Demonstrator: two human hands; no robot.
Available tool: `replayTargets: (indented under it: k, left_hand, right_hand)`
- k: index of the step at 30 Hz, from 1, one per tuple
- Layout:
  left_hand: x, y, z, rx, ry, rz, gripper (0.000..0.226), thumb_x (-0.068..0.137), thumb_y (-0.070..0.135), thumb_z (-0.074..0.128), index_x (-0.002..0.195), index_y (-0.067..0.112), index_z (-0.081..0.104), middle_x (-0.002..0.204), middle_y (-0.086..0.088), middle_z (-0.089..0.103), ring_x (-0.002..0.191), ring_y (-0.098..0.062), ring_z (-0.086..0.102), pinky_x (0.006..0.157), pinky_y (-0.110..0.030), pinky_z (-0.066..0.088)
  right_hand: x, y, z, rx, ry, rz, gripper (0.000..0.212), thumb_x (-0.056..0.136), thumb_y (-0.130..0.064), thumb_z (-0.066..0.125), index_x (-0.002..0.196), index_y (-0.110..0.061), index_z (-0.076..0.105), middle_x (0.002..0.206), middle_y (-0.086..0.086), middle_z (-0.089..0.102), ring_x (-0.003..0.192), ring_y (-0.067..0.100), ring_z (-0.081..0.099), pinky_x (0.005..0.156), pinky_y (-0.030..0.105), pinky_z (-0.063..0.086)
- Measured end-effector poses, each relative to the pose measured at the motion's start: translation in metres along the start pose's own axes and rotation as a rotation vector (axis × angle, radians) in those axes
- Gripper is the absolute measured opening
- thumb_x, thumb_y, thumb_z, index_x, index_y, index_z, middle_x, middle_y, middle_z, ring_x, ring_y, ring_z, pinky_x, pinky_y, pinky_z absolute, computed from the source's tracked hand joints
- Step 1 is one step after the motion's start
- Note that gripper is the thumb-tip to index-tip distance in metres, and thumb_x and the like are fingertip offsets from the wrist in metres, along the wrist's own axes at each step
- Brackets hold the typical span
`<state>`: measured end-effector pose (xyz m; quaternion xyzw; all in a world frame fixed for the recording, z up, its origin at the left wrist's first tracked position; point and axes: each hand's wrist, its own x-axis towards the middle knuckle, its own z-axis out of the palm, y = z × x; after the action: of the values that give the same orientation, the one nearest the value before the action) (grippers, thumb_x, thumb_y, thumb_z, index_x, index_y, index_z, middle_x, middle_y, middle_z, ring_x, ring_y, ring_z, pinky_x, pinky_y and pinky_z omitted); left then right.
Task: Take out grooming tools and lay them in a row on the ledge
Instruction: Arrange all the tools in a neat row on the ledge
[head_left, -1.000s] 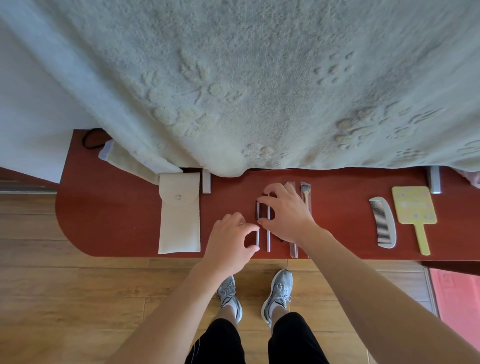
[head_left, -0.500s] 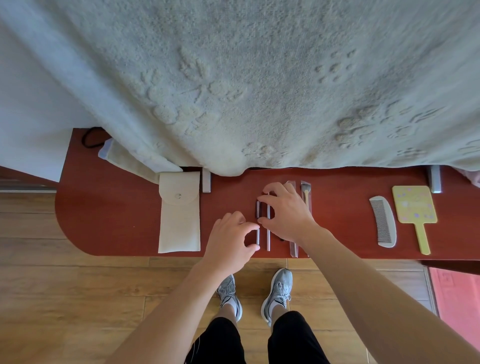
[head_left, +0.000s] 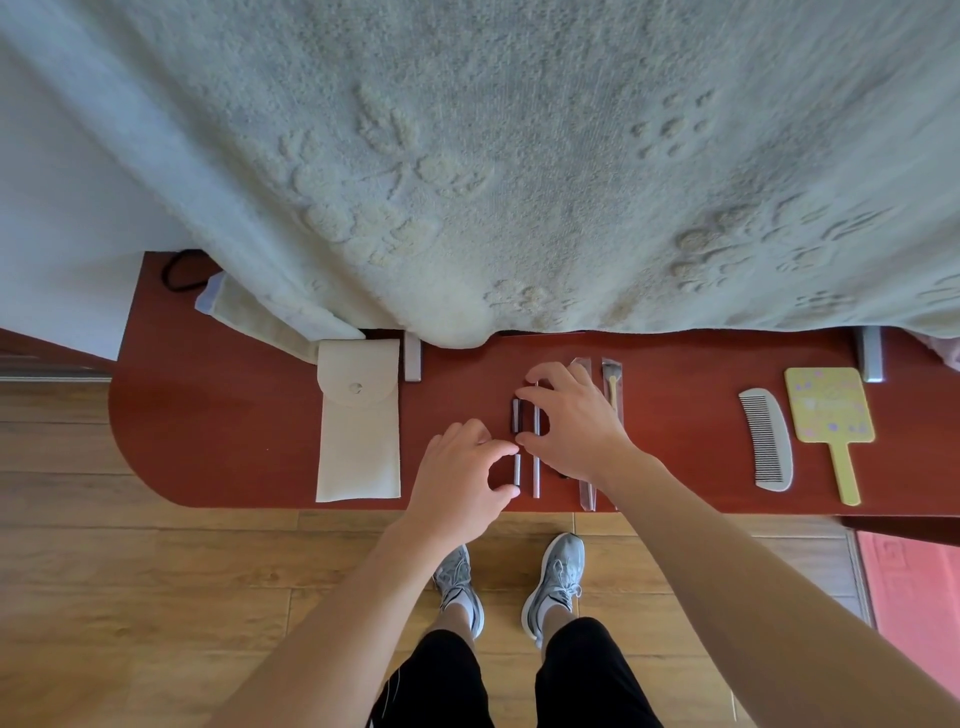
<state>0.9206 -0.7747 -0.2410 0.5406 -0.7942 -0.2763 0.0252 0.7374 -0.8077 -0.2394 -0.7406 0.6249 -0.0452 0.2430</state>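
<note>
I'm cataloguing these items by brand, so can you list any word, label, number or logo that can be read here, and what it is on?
No text can be read anywhere in this view.
Yellow hand mirror: small purple and pale marks on its back, too blurred to tell whether any are letters.
Cream pouch: only a round snap, no lettering visible.
Comb: plain.
Slim tools under the hands: no marking can be made out.

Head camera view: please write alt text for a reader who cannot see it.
Both hands, left hand and right hand, straighten thin metal tools on a red-brown ledge. A cream pouch lies left; a comb and yellow hand mirror lie right.
</note>
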Motion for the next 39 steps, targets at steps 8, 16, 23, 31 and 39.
replayTargets:
  k: [8,16,23,31,39]
  left_hand:
    - [-0.001,0.0,0.001,0.003,0.007,-0.004,0.048,0.084,0.048,0.07,0.129,0.034,0.061,0.103,0.013,0.05,0.093,-0.007,0.039,0.089,-0.024,0.035]
    - [-0.001,-0.001,0.003,0.01,0.014,-0.007,0.048,0.084,0.049,0.069,0.129,0.035,0.06,0.106,0.012,0.052,0.096,-0.008,0.044,0.089,-0.025,0.037]
    - [-0.001,-0.002,0.002,0.024,0.014,-0.007,0.049,0.084,0.049,0.068,0.13,0.034,0.06,0.106,0.012,0.051,0.097,-0.009,0.044,0.089,-0.025,0.036]
    - [-0.006,-0.006,-0.01,0.022,0.024,-0.033,0.05,0.086,0.053,0.065,0.132,0.035,0.058,0.112,0.011,0.052,0.102,-0.008,0.042,0.094,-0.026,0.038]
    - [-0.018,-0.025,-0.038,-0.026,0.112,-0.091,0.048,0.086,0.052,0.066,0.129,0.031,0.061,0.114,0.009,0.054,0.105,-0.01,0.048,0.096,-0.028,0.042]
  right_hand:
    - [-0.001,-0.001,-0.001,0.005,0.005,0.007,0.056,0.079,-0.04,0.071,0.13,-0.021,0.06,0.134,-0.005,0.046,0.119,0.019,0.039,0.099,0.036,0.044]
    - [-0.002,-0.001,-0.002,0.005,0.015,0.015,0.056,0.079,-0.04,0.072,0.13,-0.02,0.06,0.134,-0.005,0.047,0.12,0.02,0.039,0.099,0.036,0.044]
    - [-0.002,-0.002,-0.003,0.002,0.018,0.016,0.057,0.079,-0.04,0.072,0.131,-0.021,0.06,0.134,-0.006,0.046,0.119,0.019,0.039,0.099,0.036,0.044]
    - [-0.006,-0.009,-0.009,0.034,0.034,0.051,0.059,0.079,-0.041,0.072,0.134,-0.025,0.057,0.133,-0.007,0.046,0.12,0.016,0.04,0.097,0.032,0.044]
    - [-0.015,-0.03,-0.018,0.062,0.041,0.08,0.061,0.081,-0.043,0.072,0.136,-0.027,0.052,0.135,-0.009,0.043,0.123,0.015,0.037,0.098,0.031,0.044]
